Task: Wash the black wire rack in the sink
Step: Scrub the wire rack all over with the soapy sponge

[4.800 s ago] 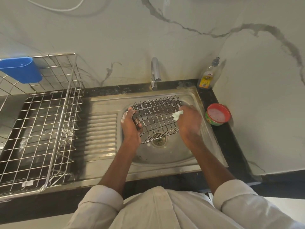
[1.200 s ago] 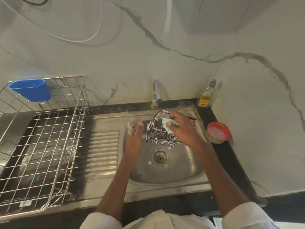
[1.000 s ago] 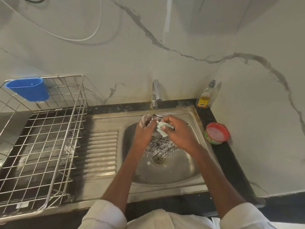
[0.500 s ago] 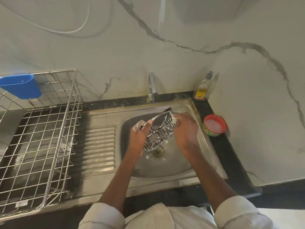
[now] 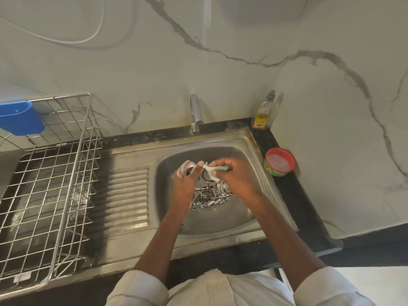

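Scrubbing is the step in hand: the black wire rack with its close grid of thin rods (image 5: 210,195) is held tilted above the bowl of the stainless steel sink (image 5: 220,219), its far edge raised toward the chrome tap (image 5: 195,113). The left hand (image 5: 184,184), foamy at the fingertips, curls around the rack's upper left edge and steadies it. The right hand (image 5: 236,175) pinches a pale green scrubbing cloth (image 5: 213,171) between curled fingers and presses it to the rack's top edge.

To do this well, I judge the left grip should stay firm, since soapy wire slips easily, and the cloth should run along each rod and into the crossings where grime collects. Turning the rack in stages would bring every side under the cloth. Keeping it low over the bowl should hold the splashes inside. No water shows at the tap, so rinsing likely remains.
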`<state>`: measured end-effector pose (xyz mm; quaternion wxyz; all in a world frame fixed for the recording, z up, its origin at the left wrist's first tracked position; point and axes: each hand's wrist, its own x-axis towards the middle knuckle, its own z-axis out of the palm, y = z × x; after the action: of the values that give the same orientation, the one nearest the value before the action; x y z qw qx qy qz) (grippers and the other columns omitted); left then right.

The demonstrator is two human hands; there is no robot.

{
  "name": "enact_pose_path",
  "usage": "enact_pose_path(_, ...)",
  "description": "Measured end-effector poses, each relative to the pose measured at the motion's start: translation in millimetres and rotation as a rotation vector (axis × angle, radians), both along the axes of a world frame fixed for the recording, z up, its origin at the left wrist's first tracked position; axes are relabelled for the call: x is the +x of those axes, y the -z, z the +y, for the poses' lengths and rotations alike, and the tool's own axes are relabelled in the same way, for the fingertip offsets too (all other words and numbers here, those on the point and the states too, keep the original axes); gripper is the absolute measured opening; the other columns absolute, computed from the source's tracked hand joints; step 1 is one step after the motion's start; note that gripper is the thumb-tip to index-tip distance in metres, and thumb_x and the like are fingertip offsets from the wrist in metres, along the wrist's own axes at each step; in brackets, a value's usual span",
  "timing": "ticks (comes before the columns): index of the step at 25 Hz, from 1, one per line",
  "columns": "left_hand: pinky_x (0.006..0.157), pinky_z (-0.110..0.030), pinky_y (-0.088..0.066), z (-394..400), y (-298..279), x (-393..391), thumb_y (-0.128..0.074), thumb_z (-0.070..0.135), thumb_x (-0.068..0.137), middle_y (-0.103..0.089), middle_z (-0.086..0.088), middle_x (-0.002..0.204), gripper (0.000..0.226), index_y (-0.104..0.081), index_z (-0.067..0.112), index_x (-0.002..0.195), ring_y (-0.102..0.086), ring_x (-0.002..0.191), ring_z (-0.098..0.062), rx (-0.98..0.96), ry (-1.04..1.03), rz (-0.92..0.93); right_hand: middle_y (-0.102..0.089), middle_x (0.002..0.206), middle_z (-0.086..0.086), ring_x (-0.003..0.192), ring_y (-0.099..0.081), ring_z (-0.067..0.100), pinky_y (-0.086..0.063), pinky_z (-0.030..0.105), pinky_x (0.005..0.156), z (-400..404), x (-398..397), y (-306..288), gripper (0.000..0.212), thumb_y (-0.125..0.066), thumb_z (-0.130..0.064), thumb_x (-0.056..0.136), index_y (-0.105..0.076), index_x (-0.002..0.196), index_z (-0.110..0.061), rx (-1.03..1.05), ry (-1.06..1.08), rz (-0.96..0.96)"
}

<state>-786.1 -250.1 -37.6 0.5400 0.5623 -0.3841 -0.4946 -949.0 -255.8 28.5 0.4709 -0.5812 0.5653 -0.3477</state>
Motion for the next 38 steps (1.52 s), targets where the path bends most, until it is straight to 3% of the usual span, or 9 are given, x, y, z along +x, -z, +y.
enact_pose_path(4,0.075,-0.037,-0.04,3,-2,-10,-0.078,0.027,0.086,-0.053,0.005,0.065,0.033,-0.057,0.02,0.062,-0.048,0.066,-0.012,0.046,0.015,-0.013,-0.073,0.095,-0.013,0.082,-0.066,-0.001,-0.044,0.004,0.067,-8,-28,2,0.026,-0.072,-0.008,0.085,-0.079,0.106,-0.022,-0.121,0.361,0.217)
enact_pose_path(6,0.079,-0.039,-0.042,2,2,-9,-0.077,0.02,0.079,-0.062,-0.013,0.071,0.016,-0.067,0.016,0.067,-0.052,0.07,-0.016,0.075,-0.141,0.058,-0.07,0.092,-0.005,0.083,-0.066,0.013,-0.046,0.013,0.062,-16,-46,5,0.024,-0.063,-0.007,0.088,-0.075,0.107,-0.016,-0.023,0.413,0.306)
enact_pose_path(10,0.077,-0.05,-0.045,2,19,-4,-0.082,0.029,0.07,-0.055,-0.021,0.076,0.057,-0.058,-0.012,0.101,-0.054,0.075,-0.024,0.126,-0.245,0.109,-0.062,0.093,0.009,0.083,-0.064,0.027,-0.056,0.045,0.078,-16,-53,17,0.007,-0.054,-0.007,0.1,-0.06,0.098,-0.005,0.628,0.436,-0.157)
enact_pose_path(14,0.056,-0.024,-0.039,13,5,0,-0.074,0.002,0.088,-0.054,0.003,0.063,0.011,-0.064,0.005,0.085,-0.044,0.053,-0.008,0.043,-0.12,-0.045,-0.068,0.1,0.009,0.099,-0.063,0.029,-0.048,0.045,0.087,-24,-54,19,0.019,-0.046,-0.006,0.101,-0.063,0.107,-0.012,0.791,0.315,-0.356)
enact_pose_path(20,0.053,-0.024,-0.048,34,18,30,-0.076,0.0,0.088,-0.062,-0.016,0.066,0.013,-0.067,-0.004,0.08,-0.057,0.058,-0.019,0.005,0.196,-0.264,-0.06,0.082,0.006,0.061,-0.051,0.012,-0.038,0.022,0.05,-39,-13,22,0.016,-0.048,-0.013,0.106,-0.062,0.098,-0.011,0.526,0.272,-0.339)
enact_pose_path(26,0.084,-0.032,-0.057,20,7,48,-0.073,0.022,0.1,-0.068,0.001,0.104,0.005,-0.069,0.023,0.103,-0.066,0.088,-0.004,0.054,-0.007,-0.389,-0.069,0.106,0.005,0.098,-0.061,0.017,-0.043,0.028,0.081,-28,-9,9,0.016,-0.054,-0.019,0.106,-0.067,0.112,-0.012,0.248,-0.179,0.051)
enact_pose_path(29,0.094,-0.016,-0.046,-8,1,69,-0.072,0.038,0.101,-0.058,0.008,0.134,0.056,-0.055,0.01,0.145,-0.057,0.112,0.006,0.171,0.101,-0.489,-0.066,0.094,-0.008,0.09,-0.061,0.006,-0.045,0.028,0.088,-28,-23,2,0.011,-0.056,-0.019,0.105,-0.066,0.106,-0.02,0.225,-0.405,0.075)
enact_pose_path(32,0.116,-0.043,-0.043,-21,17,89,-0.065,0.077,0.089,-0.055,0.006,0.151,0.093,-0.042,0.022,0.161,-0.056,0.135,-0.02,0.403,0.352,-0.4,-0.06,0.088,-0.008,0.082,-0.055,0.002,-0.043,0.025,0.087,-34,-28,-5,0.016,-0.054,-0.017,0.107,-0.065,0.105,-0.006,0.192,-0.564,0.094)
enact_pose_path(38,0.103,-0.053,-0.052,-1,41,92,-0.031,0.074,0.098,-0.074,-0.015,0.13,0.069,-0.057,0.032,0.147,-0.068,0.124,-0.033,0.471,0.384,0.045,-0.065,0.09,-0.004,0.084,-0.059,0.007,-0.047,0.031,0.088,-50,-26,1,0.015,-0.054,-0.021,0.106,-0.068,0.101,-0.017,0.16,-0.594,0.195)
